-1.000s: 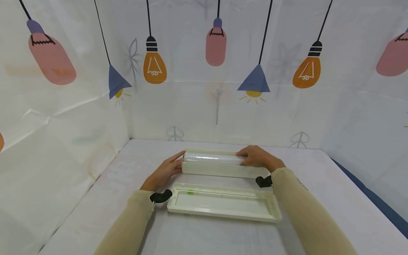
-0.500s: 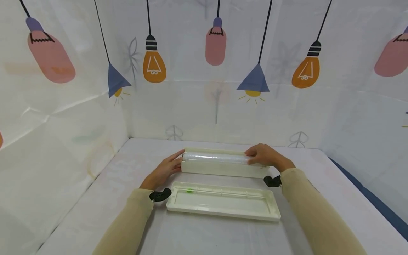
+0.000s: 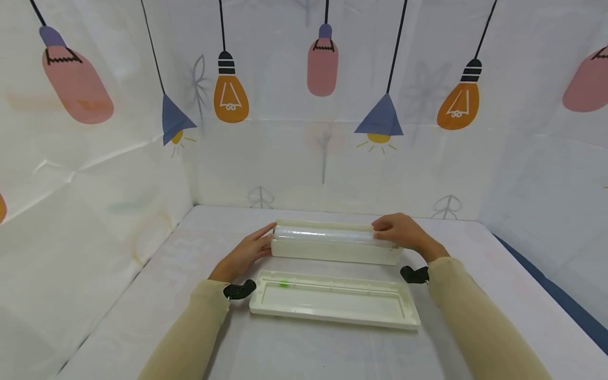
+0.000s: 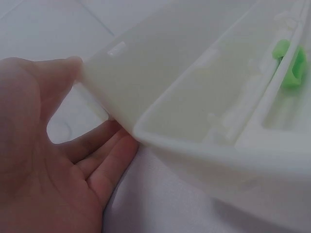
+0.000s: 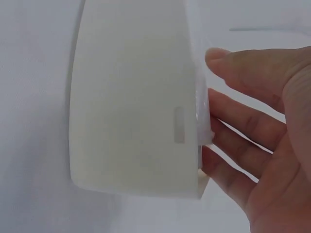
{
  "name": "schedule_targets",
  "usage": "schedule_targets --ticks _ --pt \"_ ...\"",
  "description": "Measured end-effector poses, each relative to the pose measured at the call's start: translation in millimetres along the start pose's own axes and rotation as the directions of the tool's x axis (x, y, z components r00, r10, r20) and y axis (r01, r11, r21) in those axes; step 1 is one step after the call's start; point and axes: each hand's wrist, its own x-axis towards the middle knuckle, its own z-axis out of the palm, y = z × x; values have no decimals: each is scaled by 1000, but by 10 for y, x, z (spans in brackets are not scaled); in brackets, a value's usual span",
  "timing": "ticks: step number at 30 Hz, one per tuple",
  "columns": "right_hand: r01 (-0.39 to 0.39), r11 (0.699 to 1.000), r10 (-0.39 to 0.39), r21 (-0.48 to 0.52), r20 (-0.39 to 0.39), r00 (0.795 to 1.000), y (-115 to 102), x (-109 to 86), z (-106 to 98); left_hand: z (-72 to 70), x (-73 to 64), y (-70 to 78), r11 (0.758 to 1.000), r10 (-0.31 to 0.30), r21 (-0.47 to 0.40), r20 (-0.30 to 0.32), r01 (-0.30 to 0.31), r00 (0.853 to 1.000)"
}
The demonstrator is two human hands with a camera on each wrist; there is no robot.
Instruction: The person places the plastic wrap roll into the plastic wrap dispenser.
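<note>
Cream plastic film box (image 3: 332, 252) sits toward the far edge of the white-covered table (image 3: 157, 295), about midway between the side edges, with a roll of clear wrap (image 3: 328, 235) lying lengthwise inside it. Right hand (image 3: 406, 233) is arched over the right end of that roll, thumb on one side and fingers curled on the other, so I'd call it a light grasp. Left hand (image 3: 246, 256) is loose: thumb tip at the box's upper left corner, fingers fairly straight against the end lower down, bracing more than clenching. My read is that the step in hand is adjusting the roll in its box, so if it were me: brace that left end so the box doesn't skate on the cover, work the right end level with the left, and go easy with the fingertips, since wrap that thin probably bunches up. Container-wise, the right wrist view shows the roll poking above the front wall, near a small slot (image 5: 180, 125). The shallow lid (image 3: 332, 304) lies just on the near side of the box, hollow side up, with a lengthwise rail (image 3: 328, 287) and a green slider (image 3: 284, 284) toward its left end. Can't make out the film's loose edge.
</note>
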Motion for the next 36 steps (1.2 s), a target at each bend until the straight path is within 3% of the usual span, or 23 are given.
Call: schedule_targets --ticks 13,21,27,36 --pt "-12 998 20 55 -150 988 77 -386 -100 11 19 7 1000 9 -10 31 -9 999" --pt "-43 986 70 158 -168 983 35 -671 -70 17 -8 43 1000 -5 -11 17 5 1000" --pt "-64 980 95 186 -162 982 62 -811 28 -7 -73 150 994 -6 109 -12 7 1000" --pt "-110 970 135 218 -102 986 172 -978 172 19 -222 194 953 -39 292 -151 82 988"
